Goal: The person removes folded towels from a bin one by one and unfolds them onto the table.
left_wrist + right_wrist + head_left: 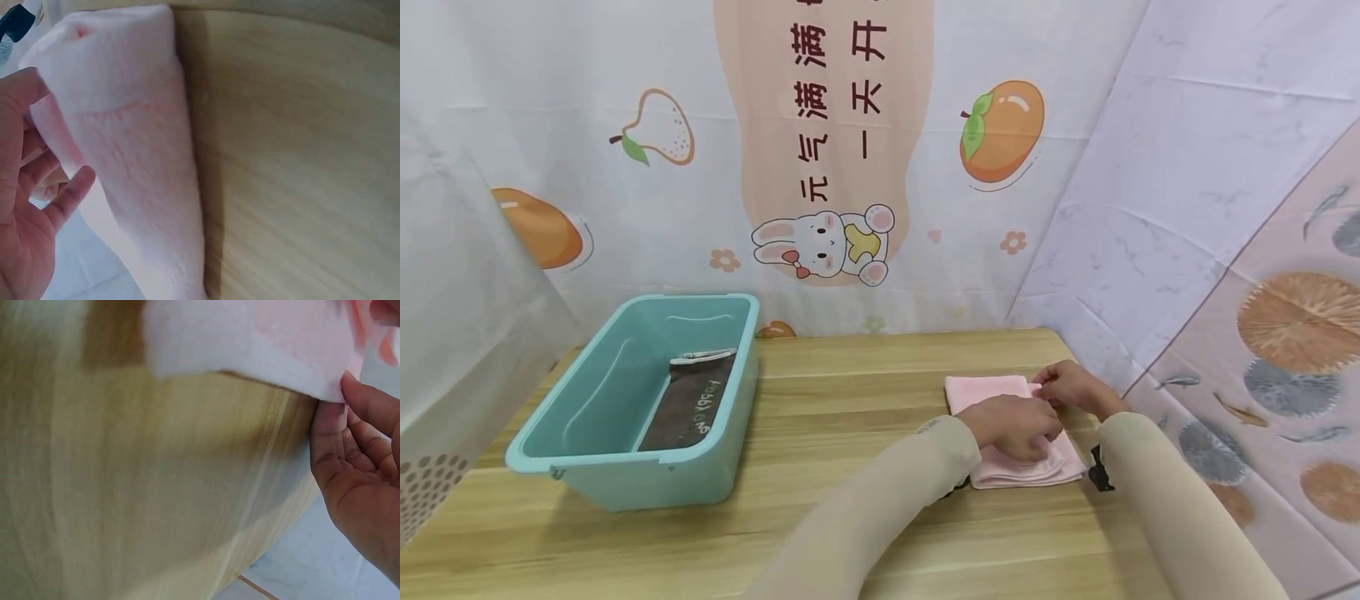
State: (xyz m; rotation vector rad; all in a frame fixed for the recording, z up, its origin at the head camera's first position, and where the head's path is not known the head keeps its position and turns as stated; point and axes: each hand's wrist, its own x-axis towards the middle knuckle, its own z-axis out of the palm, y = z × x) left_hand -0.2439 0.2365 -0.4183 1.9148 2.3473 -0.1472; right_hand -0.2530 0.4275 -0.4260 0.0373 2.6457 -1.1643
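Note:
A pink plush towel, folded in layers, lies near the right end of the table. Across its middle reaches my left hand, its fingers bent down onto the cloth. In the left wrist view that hand holds the edge of a raised fold of the towel, which covers one digit's tip. My right hand is at the towel's far right corner. Its thumb and index finger pinch the cloth's edge in the right wrist view, where the hand is beside the table edge.
A teal plastic bin stands on the left of the wooden table. Inside it lies a dark brown folded cloth with light lettering. Printed curtains hang behind the table and along its sides.

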